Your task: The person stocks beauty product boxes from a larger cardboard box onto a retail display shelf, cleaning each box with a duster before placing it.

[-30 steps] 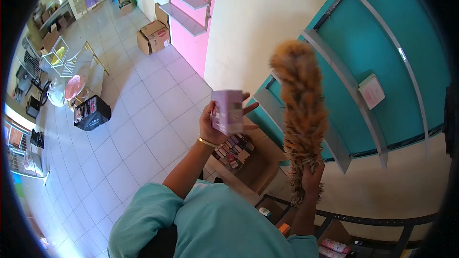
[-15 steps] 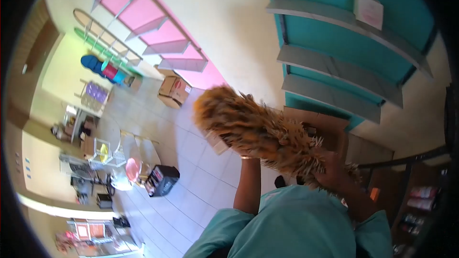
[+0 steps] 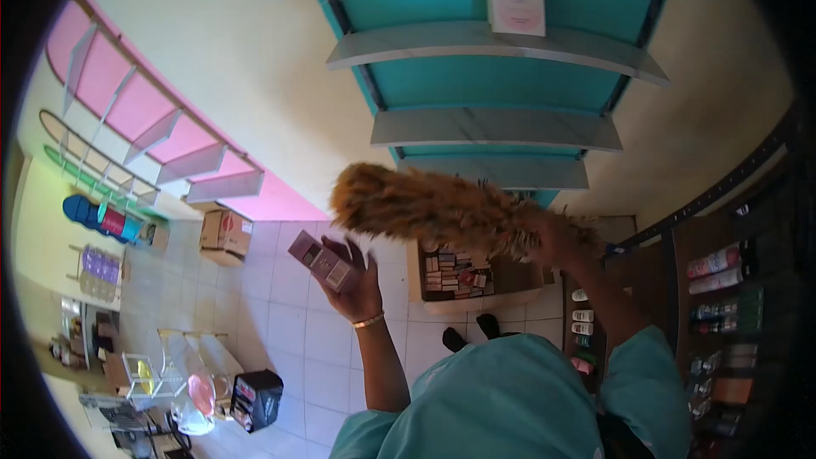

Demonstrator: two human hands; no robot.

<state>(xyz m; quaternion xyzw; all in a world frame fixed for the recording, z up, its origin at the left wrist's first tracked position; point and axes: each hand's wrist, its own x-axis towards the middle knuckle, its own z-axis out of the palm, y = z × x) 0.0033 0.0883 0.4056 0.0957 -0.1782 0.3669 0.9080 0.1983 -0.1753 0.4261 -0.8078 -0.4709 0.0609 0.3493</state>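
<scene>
A brown feather duster (image 3: 416, 204) stretches across the middle of the head view. My right hand (image 3: 551, 242) is closed around its right end, and the fluffy end points left. Lower on the left, my left hand (image 3: 357, 291) has its fingers wrapped round a small mauve box (image 3: 321, 262) with printing on its face. The box is tilted and sits just below the duster's tip, apart from it. Beneath the duster an open carton (image 3: 480, 299) stands on the floor, with many small boxes inside; the duster hides part of it.
Grey shelves (image 3: 501, 130) on a teal panel rise ahead, with a white box (image 3: 516, 8) on one. To the right, a dark rack (image 3: 680, 314) holds bottles. A cardboard box (image 3: 225, 236) and a black bag (image 3: 256, 399) stand on the tiled floor at left.
The view has turned right. My left hand, earlier mostly hidden behind the duster, now shows left of it with the mauve box. The carton of small boxes has come into fuller view.
</scene>
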